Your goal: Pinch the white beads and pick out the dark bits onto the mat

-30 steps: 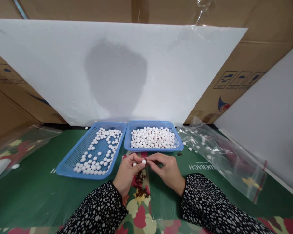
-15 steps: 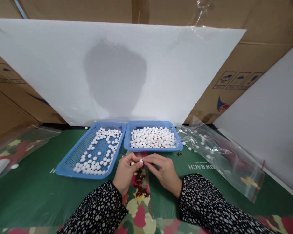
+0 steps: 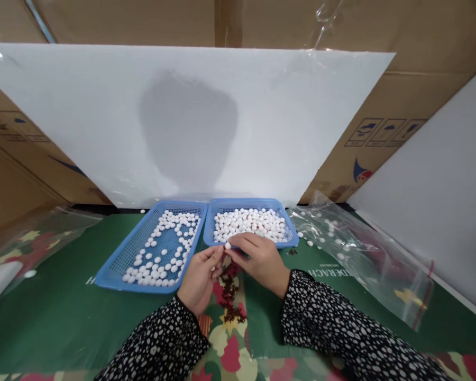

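My right hand (image 3: 262, 262) pinches a small round white bead (image 3: 227, 245) between thumb and fingertips. The fingertips of my left hand (image 3: 200, 275) are pressed together right beside that bead; what they hold, if anything, is too small to make out. Both hands meet just in front of the right blue basket (image 3: 210, 241), which is heaped with white beads (image 3: 248, 222), some reddish-brown bits showing among them. The left blue basket (image 3: 115, 264) has white beads spread more thinly over its mesh floor. Beneath the hands lie dark reddish-brown scraps (image 3: 232, 304) on the patterned cover.
A clear zip bag (image 3: 365, 264) lies at right, with several loose white beads (image 3: 310, 243) around it. Another clear bag (image 3: 59, 225) is at left. Behind the baskets stands a white board (image 3: 269, 121) against cardboard (image 3: 416, 90).
My right hand has moved slightly up and left, now overlapping the right basket's front edge. The left hand has turned a little, fingertips higher. The whole view has shifted slightly.
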A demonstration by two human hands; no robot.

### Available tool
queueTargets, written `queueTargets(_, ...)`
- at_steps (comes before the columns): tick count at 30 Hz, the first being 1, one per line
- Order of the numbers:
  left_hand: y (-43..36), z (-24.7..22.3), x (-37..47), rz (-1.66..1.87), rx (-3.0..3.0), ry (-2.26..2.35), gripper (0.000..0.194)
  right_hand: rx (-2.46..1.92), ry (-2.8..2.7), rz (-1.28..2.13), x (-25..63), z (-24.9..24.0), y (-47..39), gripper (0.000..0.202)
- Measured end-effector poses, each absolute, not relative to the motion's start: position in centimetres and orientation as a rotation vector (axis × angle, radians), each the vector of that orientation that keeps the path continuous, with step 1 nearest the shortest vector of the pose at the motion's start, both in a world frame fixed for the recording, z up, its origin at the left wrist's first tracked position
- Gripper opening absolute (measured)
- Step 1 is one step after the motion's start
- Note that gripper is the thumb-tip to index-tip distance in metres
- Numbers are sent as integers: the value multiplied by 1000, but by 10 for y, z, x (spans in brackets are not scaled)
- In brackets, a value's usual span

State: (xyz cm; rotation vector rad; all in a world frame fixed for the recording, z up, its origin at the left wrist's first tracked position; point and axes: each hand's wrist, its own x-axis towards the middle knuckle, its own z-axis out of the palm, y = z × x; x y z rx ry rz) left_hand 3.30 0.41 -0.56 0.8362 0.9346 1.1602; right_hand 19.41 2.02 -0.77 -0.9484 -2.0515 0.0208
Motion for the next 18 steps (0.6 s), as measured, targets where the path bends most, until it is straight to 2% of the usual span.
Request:
queueTargets(3,3,-5,33,1183,803,989,17,-1099,-2093,-176,198,5,37,22)
queueTargets(6,2,-7,33,1182,842,1043,15,-1219,-2140,-242,202,6,43,27)
queueTargets(11,2,-16,30,1200,1009,1063,14,-1094,-2380,-71,203,-27,16,26)
queueTargets(18,4,-15,31,1118,1103,1088,24,-1408,-2465,123,198,-42,11,17)
